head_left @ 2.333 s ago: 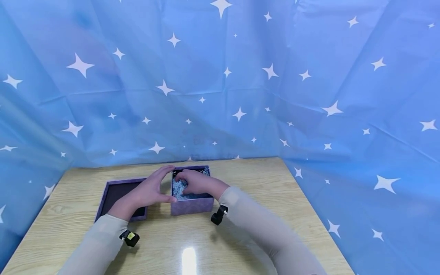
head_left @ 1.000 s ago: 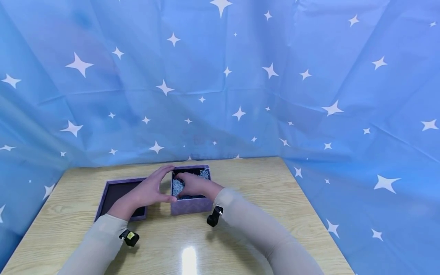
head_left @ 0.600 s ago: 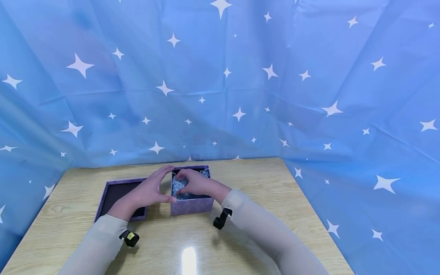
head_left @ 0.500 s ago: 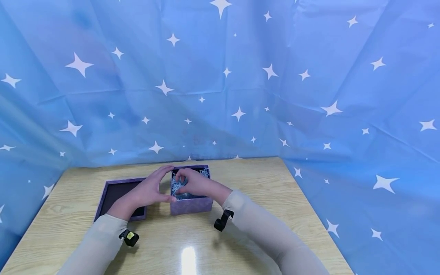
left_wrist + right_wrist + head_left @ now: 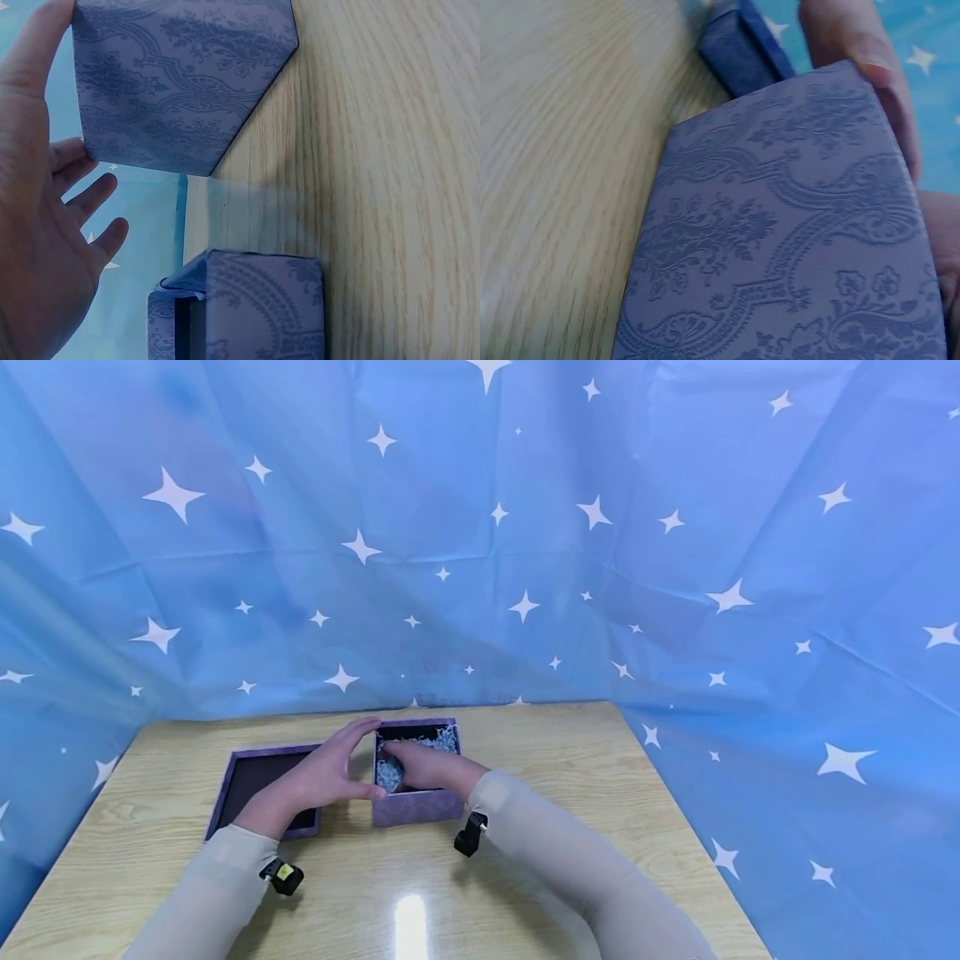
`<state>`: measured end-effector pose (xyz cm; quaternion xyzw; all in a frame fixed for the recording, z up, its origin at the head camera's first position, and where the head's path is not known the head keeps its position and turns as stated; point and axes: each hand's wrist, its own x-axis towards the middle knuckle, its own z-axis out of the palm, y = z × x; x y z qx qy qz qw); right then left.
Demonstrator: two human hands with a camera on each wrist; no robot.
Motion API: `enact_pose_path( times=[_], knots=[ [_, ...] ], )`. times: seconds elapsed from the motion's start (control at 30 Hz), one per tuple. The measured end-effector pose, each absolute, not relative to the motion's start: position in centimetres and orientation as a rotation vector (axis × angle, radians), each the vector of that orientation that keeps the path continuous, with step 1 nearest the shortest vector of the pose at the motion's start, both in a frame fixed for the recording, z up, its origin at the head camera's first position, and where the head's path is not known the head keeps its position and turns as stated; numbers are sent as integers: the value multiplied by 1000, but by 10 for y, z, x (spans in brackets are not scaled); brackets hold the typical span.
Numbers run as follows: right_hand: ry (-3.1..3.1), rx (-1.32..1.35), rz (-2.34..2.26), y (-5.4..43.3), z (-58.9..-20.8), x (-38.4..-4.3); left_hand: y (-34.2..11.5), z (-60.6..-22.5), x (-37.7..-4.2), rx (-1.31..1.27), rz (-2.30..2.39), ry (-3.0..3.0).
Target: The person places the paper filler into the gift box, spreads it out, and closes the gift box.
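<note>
A purple patterned box stands open on the table, with pale blue shredded paper inside. My left hand spans the box's left side, its thumb at the near corner and a fingertip at the far one. In the left wrist view, the other fingers of the left hand stay off the box wall. My right hand reaches down into the box from the right. Its fingertips are sunk in the paper, so I cannot tell what they hold. In the right wrist view the box's front wall hides most of that hand.
The matching lid, dark inside, lies upturned on the table left of the box, partly under my left wrist. Behind the wooden table hangs a blue curtain with white stars. Each wrist wears a small black camera.
My right hand has dipped deeper into the box and shifted slightly left; its fingertips, seen half a second ago, are now hidden. The left hand, box and lid stay put.
</note>
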<state>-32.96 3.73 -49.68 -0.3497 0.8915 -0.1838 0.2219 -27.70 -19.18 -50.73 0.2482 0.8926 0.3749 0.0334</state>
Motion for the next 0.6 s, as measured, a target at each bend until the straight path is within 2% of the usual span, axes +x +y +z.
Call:
enact_pose_path(
  times=[0.27, 0.6],
  knots=[
    [2430, -977, -499, 41, -490, -329, -193, -508, -277, 757, 1173, 2737],
    [2457, -876, -773, 71, -450, -331, -192, -509, -279, 728, 1165, 2730]
  ],
)
